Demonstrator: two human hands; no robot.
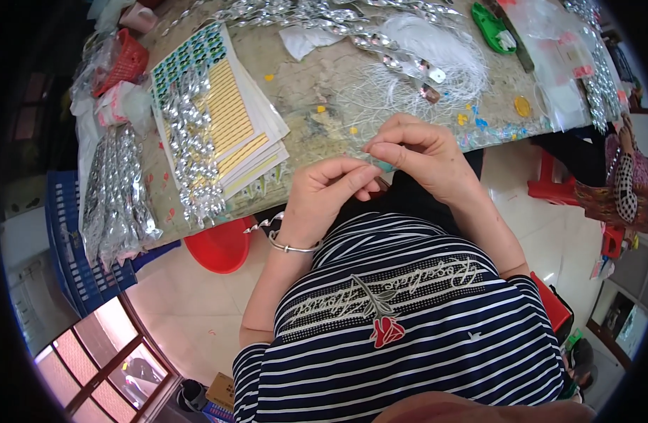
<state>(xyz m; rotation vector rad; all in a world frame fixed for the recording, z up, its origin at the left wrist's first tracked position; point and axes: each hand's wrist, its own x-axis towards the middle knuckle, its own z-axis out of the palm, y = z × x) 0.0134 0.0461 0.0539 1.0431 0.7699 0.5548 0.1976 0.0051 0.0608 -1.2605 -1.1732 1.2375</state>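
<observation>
At the table's near edge, my left hand is closed in a pinch, thumb against forefinger. My right hand pinches too, a little higher and to the right, its fingertips close to the left ones. Whatever thin thing they hold is too small to make out. A twisted silver strip pokes out beside my left wrist, which wears a bangle. Just beyond my hands lies a tangled heap of white string, with shiny silver spiral strips across it.
Sticker sheets under silver strips lie at left, near bundled silver spirals and a red basket. A green tray stands at far right. Below the table are a red basin and a red stool. Another person is at right.
</observation>
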